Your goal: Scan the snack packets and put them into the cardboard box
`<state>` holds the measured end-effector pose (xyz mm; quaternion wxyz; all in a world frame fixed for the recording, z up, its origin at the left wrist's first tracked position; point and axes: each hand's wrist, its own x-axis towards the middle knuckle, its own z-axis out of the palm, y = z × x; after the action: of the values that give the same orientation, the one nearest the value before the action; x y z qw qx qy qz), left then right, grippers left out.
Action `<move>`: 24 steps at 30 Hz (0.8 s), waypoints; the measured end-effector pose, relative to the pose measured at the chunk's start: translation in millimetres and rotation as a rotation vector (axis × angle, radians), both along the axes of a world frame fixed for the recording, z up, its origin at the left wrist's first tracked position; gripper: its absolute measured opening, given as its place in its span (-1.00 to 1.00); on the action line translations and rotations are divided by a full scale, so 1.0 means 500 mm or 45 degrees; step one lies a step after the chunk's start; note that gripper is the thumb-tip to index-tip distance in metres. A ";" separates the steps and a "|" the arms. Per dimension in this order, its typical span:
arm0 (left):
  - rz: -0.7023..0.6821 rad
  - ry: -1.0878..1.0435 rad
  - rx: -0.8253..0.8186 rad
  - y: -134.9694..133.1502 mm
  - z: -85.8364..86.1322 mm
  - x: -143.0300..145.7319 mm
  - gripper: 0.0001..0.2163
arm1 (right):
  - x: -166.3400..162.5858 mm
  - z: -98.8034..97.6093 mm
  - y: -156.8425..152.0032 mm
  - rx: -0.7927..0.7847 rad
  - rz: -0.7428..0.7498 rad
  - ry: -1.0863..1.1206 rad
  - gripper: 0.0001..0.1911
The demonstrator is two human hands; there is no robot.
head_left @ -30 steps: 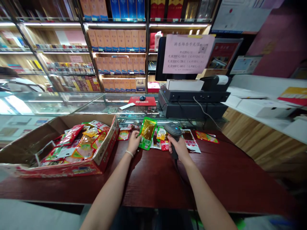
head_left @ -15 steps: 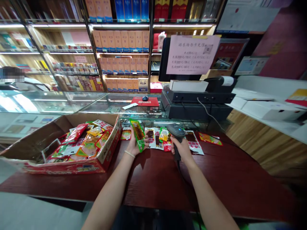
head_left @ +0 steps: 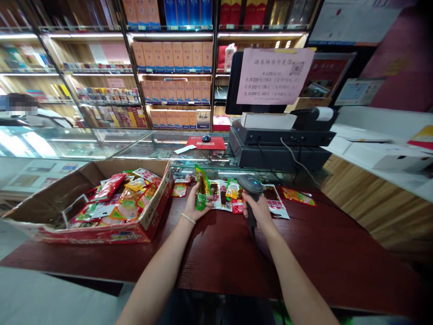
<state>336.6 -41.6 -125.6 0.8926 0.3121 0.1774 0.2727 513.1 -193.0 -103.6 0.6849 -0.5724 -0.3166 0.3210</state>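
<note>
My left hand (head_left: 193,205) grips a green and yellow snack packet (head_left: 203,187), held upright and turned partly edge-on above the counter. In my right hand (head_left: 259,208) is a black barcode scanner (head_left: 251,185), its head pointing left toward the packet and its cable hanging below. Behind both hands a row of snack packets lies on the counter, among them white ones with dark windows (head_left: 274,204) and a small yellow and green one (head_left: 233,189). An orange and red packet (head_left: 299,196) lies to the right of the scanner.
An open cardboard box (head_left: 149,225) of snack packets stands at left on the dark red counter (head_left: 223,262). A monitor with a pink notice (head_left: 274,76) stands over black till equipment (head_left: 284,151). A person (head_left: 30,110) is at far left; stocked shelves (head_left: 172,56) line the back.
The packet in my left hand has turned from showing its broad face to a more edge-on view and shifted slightly right. My right hand still holds the scanner in nearly the same place.
</note>
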 end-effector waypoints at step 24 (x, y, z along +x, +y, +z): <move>0.628 0.503 0.881 0.028 -0.071 0.040 -0.63 | -0.032 0.009 -0.008 -0.067 0.097 -0.117 -0.53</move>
<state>356.4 -27.7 -161.3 0.5939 0.5858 0.3114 0.4552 497.0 -197.0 -99.0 0.6416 -0.5919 -0.3608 0.3282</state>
